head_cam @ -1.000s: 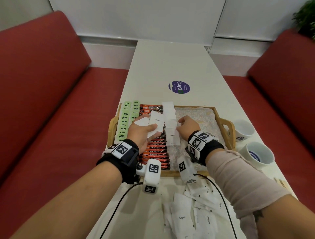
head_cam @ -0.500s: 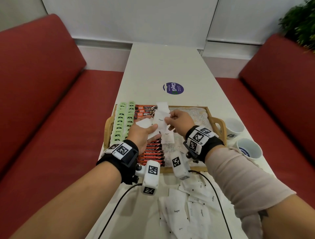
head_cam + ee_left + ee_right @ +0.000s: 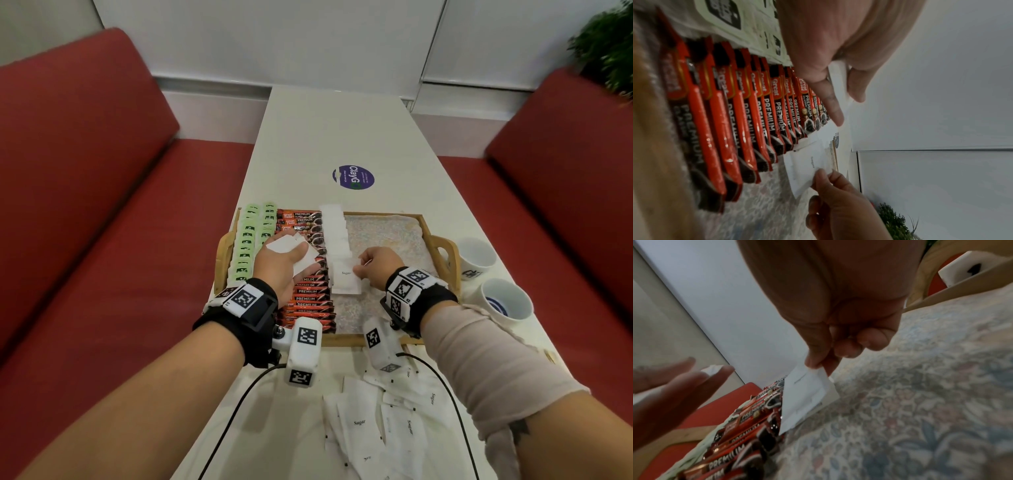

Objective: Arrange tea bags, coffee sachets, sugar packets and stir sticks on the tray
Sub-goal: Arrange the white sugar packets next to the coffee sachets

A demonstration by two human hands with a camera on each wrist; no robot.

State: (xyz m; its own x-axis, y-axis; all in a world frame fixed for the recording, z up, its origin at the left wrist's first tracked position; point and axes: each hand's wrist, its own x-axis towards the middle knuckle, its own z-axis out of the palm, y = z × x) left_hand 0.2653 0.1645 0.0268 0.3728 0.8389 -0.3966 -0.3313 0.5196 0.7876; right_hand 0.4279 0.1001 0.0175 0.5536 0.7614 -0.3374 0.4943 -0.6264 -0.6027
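Note:
A wooden tray [image 3: 432, 236] with a floral liner holds green tea bags [image 3: 248, 243] on the left, a row of orange coffee sachets [image 3: 308, 294] and a column of white sugar packets [image 3: 335, 233]. My left hand [image 3: 299, 251] hovers over the coffee sachets and grips a small stack of sugar packets [image 3: 838, 81]. My right hand [image 3: 358, 270] pinches one sugar packet [image 3: 345, 281] by its right edge, low over the liner at the near end of the sugar column. The right wrist view shows this packet [image 3: 803, 395] tilted, its lower corner close to the liner.
Loose sugar packets [image 3: 376, 421] lie on the white table in front of the tray. Two white cups [image 3: 478, 255] [image 3: 507, 301] stand right of the tray, with wooden stir sticks [image 3: 549, 356] near the table's right edge. Red benches flank the table.
My right hand took one sugar packet from the stack in my left hand and brought it down and right to the near end of the sugar column. The left hand barely moved.

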